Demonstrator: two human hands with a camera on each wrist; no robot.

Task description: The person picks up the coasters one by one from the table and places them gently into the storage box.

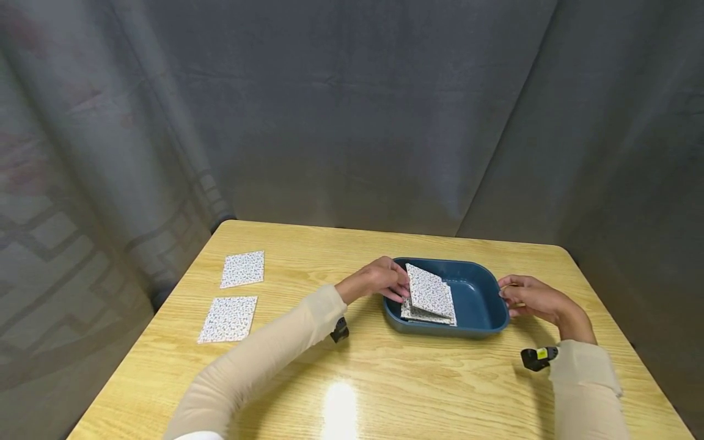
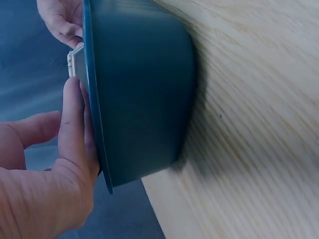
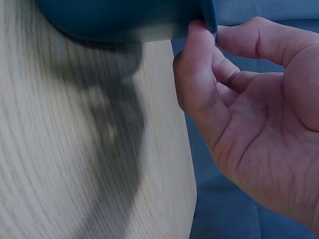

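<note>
A deep blue-green container, oblong with rounded corners and a smooth surface point(image 1: 477, 299), stands on the pale yellow wood-grain bench point(image 1: 407, 385), to the right of its middle. Inside, in its left part, a thin white square piece with small dark speckles point(image 1: 430, 288) lies tilted, with its left side raised, over other speckled squares of the same kind point(image 1: 452, 310); how many are below, I cannot tell.

The left hand point(image 1: 382, 278) is over the left rim. Its fingers are rather straight and reach to the left edge of the tilted square, while the thumb is apart from them. The right hand point(image 1: 535, 299) pinches the right rim between thumb and finger.

On the left of the bench, two more speckled white squares lie flat and apart: a far square point(image 1: 243, 269) and a near square point(image 1: 228, 319). A grey curtain point(image 1: 330, 122) hangs behind.
</note>
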